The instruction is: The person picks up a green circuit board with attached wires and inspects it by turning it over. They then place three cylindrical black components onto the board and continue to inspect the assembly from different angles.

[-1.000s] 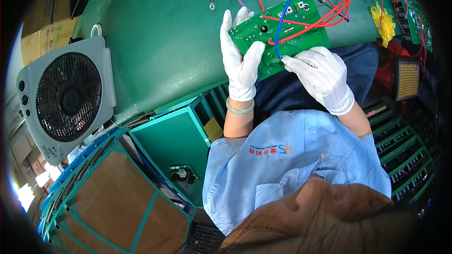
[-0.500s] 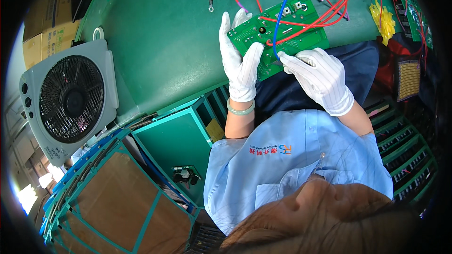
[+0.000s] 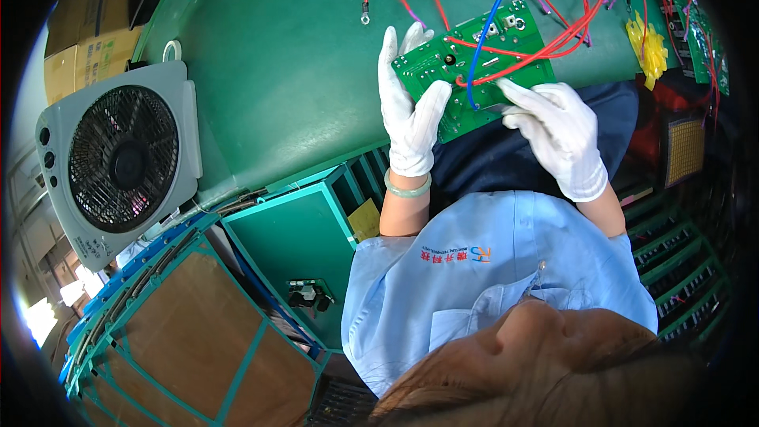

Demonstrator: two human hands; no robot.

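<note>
A green circuit board [image 3: 466, 63] is held tilted above the bench's front edge. My left hand [image 3: 413, 111], in a white glove, grips its left side, thumb on the face and fingers behind. Red wires [image 3: 553, 41] and a blue wire [image 3: 484, 39] rise from the board; the blue wire's lower end meets it near the lower edge. My right hand [image 3: 563, 133], also gloved, is at the board's lower right edge, fingers stretched and apart, just right of that end. No wire shows between its fingertips, and its lower fingers are partly hidden.
A grey box fan [image 3: 122, 162] stands at the left of the green bench [image 3: 269, 55]. More wires with ring terminals [image 3: 365, 12] hang over its far side. Yellow ties [image 3: 647, 51] and other circuit boards [image 3: 700, 39] are at the right. A green cabinet [image 3: 292, 245] stands below.
The fingers of my right hand have come off the blue wire and shifted right along the board. The board now appears slightly lower and further right; my left hand keeps its hold.
</note>
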